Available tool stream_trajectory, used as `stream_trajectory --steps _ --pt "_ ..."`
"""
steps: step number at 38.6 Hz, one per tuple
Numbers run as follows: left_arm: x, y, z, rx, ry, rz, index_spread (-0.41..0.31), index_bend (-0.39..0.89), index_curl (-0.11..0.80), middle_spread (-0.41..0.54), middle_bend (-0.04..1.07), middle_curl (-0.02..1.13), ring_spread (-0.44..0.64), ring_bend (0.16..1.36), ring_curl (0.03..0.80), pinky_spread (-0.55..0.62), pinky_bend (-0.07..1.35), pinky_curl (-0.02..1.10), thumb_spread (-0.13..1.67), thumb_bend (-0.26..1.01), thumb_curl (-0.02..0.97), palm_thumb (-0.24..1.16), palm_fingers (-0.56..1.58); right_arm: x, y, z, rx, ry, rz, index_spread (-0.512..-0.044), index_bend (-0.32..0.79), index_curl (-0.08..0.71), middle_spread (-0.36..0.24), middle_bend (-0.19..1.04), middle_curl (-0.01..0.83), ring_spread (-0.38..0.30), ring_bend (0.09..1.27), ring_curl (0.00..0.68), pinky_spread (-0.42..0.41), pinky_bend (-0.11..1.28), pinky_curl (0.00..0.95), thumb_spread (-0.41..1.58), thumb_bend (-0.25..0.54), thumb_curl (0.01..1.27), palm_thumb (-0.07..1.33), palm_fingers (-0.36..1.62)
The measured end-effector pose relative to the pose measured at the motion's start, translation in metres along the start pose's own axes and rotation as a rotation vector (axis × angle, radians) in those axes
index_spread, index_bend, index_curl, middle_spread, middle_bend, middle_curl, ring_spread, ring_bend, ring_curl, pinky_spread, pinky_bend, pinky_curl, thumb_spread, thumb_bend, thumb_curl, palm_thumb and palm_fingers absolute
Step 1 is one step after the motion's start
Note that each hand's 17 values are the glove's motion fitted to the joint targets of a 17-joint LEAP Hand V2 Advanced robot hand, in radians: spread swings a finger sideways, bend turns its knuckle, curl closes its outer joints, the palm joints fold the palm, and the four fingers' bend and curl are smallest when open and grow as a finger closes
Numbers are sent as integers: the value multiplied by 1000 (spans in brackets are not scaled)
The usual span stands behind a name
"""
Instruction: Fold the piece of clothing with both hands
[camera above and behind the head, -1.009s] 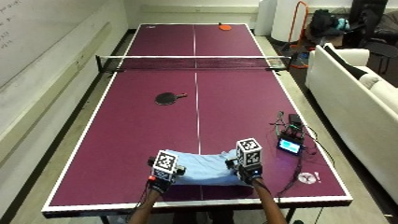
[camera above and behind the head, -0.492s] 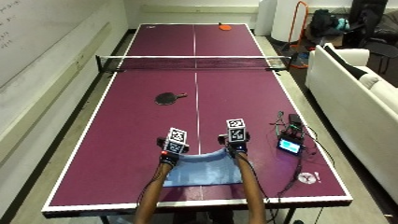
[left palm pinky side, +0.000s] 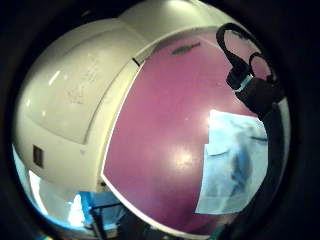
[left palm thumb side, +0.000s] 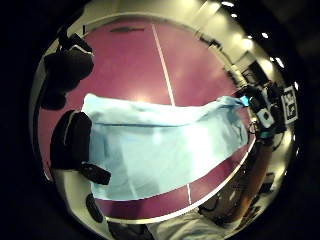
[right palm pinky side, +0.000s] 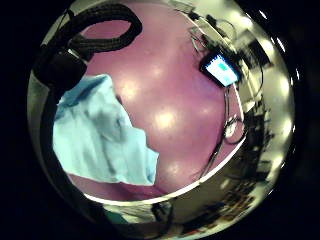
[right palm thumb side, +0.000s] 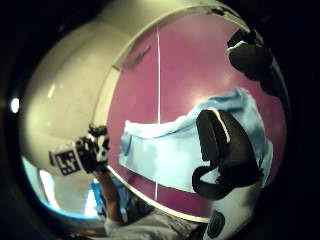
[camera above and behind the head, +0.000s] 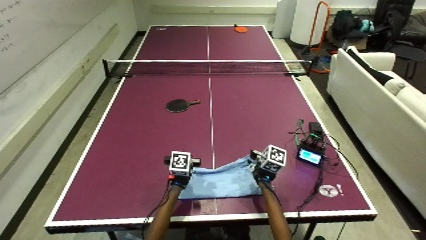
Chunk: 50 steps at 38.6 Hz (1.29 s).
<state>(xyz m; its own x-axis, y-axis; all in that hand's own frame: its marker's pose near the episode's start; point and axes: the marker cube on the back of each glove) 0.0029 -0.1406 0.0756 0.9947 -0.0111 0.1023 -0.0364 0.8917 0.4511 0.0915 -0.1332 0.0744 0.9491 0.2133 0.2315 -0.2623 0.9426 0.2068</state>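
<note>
A light blue cloth (camera above and behind the head: 219, 185) lies spread on the purple table (camera above and behind the head: 133, 150) close to its near edge. My left hand (camera above and behind the head: 180, 171) holds the cloth's far left corner and my right hand (camera above and behind the head: 265, 170) holds its far right corner. Between the two hands the far edge sags a little. In the left thumb side palm view the cloth (left palm thumb side: 165, 150) stretches from my left fingers (left palm thumb side: 72, 140) across to the right hand (left palm thumb side: 265, 110). In the right thumb side palm view a finger (right palm thumb side: 225, 145) lies over the cloth (right palm thumb side: 160, 150).
A black paddle (camera above and behind the head: 180, 105) lies mid-table left of the centre line. The net (camera above and behind the head: 208, 67) crosses the table beyond it, and an orange paddle (camera above and behind the head: 240, 29) sits at the far end. A small device with a lit screen (camera above and behind the head: 311, 155) and cables lies right of my right hand.
Both hands rose from the near edge and carried the cloth's edge away from me. They then spread apart again and came down slightly.
</note>
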Motion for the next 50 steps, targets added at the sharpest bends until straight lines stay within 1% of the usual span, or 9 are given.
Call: stream_trajectory --steps 3,7,11,14,21,28,34,41,50 --pt "4 36 4 -147 23 20 -272 87 420 -315 287 493 -360 639 417 -196 260 390 1235 -7 302 789 992 24 11 24 -46 -14 123 -336 134 266 -246 353 446 -236 602 419 -74 352 355 1235 -13 249 839 880" --pt "15 72 8 -310 -65 135 -263 125 408 -299 222 474 -342 612 407 -162 245 393 1238 -20 299 770 967 45 83 -13 -177 207 344 -319 110 267 -181 264 423 -165 532 399 54 366 360 1244 -42 249 772 715" --pt "21 107 -42 -585 -180 244 -253 189 426 -258 140 451 -285 560 401 -52 169 386 1252 -56 272 647 810 53 104 -12 -153 308 362 -290 66 253 -132 191 406 -96 540 403 145 390 371 1235 -62 235 644 549" --pt "24 120 -41 -700 -168 273 -228 190 437 -192 93 430 -203 535 410 92 189 397 1293 -72 231 513 624 56 102 -4 -63 345 324 -279 46 222 -113 189 399 -96 597 395 192 365 352 1228 -46 234 606 558" --pt "42 112 -30 -624 9 231 -167 135 404 -118 110 363 -117 579 386 261 207 374 1465 -35 153 295 527 68 85 -16 111 480 285 -272 -31 138 -198 502 469 -185 799 415 186 211 288 1254 32 267 720 922" --pt "74 104 -32 -621 95 244 -151 168 401 -108 135 335 -69 596 377 341 199 362 1528 -12 135 225 524 74 51 -47 -107 48 412 -304 -17 101 -232 577 502 -224 905 483 -122 414 366 1167 90 328 912 1154" --pt "53 89 -46 -536 186 167 -150 153 395 -123 173 336 -77 622 377 369 170 344 1514 4 153 250 570 10 -26 -14 34 -44 169 -319 33 102 -237 581 502 -228 923 502 -240 462 398 1099 79 358 971 1157" --pt "-11 76 -20 -428 213 7 -148 144 384 -139 198 355 -93 634 379 380 162 327 1481 10 174 287 599 -126 17 -37 -9 132 -49 -328 61 112 -241 570 496 -233 918 503 -282 470 404 1017 34 390 985 1151" --pt "-67 89 -10 -419 197 -70 -149 142 372 -159 205 379 -105 634 377 372 155 304 1470 18 193 329 631 -227 67 -6 -71 165 -242 -339 109 161 -249 566 492 -240 868 493 -239 379 387 919 -20 432 977 1143"
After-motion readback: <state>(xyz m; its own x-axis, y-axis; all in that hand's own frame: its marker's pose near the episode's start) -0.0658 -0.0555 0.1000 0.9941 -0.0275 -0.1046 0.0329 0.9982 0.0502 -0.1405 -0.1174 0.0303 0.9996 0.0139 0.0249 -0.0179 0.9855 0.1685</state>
